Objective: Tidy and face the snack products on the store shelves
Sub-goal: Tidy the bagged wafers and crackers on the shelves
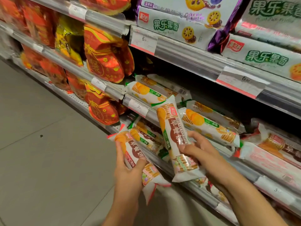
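In front of the middle shelf (pixel 146 112), in the head view, both hands hold a long biscuit roll clear of the display. The left hand (pixel 128 167) has its fingers and thumb wrapped round a red-trimmed roll (pixel 138 159), tilted with its crimped end pointing down toward the floor (pixel 40 144). The right hand (pixel 197 151) grips a green-trimmed roll (pixel 175 137) near its lower half, holding it almost upright, printed face toward the camera. This looks like a sorting grip: each roll is lifted out so its colour and label can be checked before it goes back with its own kind.

Behind the hands, more green-trimmed rolls (pixel 210 126) lie sideways in a loose pile on the middle shelf, several overlapping and angled, so they are not yet faced. Pink and red rolls (pixel 270 150) lie further right.

The held green-trimmed roll reads "早餐饼" with "BREAKFAST BISCUIT" in small letters beside it. The white packs (pixel 172 28) on the shelf above read "果乐果香". A price tag (pixel 144 39) under them shows "6", and another tag (pixel 139 106) below shows "2"; the smaller print is too blurred to read. Red and gold bags (pixel 105 61) fill the shelves to the left.
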Demonstrator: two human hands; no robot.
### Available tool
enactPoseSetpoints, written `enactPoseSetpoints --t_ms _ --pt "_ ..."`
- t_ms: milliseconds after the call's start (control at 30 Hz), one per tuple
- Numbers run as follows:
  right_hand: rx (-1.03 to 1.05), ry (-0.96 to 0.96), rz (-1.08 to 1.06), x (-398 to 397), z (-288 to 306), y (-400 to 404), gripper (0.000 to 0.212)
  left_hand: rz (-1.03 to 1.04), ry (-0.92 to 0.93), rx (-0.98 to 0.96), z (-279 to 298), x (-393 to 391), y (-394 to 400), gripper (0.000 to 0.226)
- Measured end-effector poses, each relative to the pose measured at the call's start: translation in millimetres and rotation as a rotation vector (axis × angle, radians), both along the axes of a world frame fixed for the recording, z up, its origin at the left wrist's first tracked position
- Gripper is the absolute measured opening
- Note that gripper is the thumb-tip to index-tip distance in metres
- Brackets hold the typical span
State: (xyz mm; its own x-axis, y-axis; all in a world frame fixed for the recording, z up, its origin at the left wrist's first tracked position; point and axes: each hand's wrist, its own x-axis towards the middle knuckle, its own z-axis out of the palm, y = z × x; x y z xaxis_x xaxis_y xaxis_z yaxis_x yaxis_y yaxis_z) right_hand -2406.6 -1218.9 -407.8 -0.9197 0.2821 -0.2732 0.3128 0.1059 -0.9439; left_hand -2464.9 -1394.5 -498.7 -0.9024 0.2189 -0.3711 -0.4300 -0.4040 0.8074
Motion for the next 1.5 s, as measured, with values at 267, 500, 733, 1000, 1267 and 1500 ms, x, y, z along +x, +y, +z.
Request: enactPoseSetpoints --t_ms 267,500,733,1000,1267,1500 --pt "0.957 0.123 0.143 -42 52 16 0.055 -0.014 -0.066 -0.013 11 4 0 0.113" --pt "1.439 0.149 0.106 -137 73 35 0.071 -0.037 -0.090 0.016 17 9 3 0.113" --pt "1.253 -0.026 0.131 -198 67 48 0.052 -0.073 -0.106 0.029 11 10 6 0.121" --pt "1.221 -0.069 0.148 -215 60 58 0.053 -0.060 -0.159 0.046 5 6 4 0.122" --pt "1.362 0.316 -0.055 -150 28 18 0.046 -0.081 -0.106 0.023 3 6 6 0.109" --pt "0.741 0.055 0.012 -27 -11 -30 0.027 -0.131 0.304 -0.068 13 8 19 0.101"
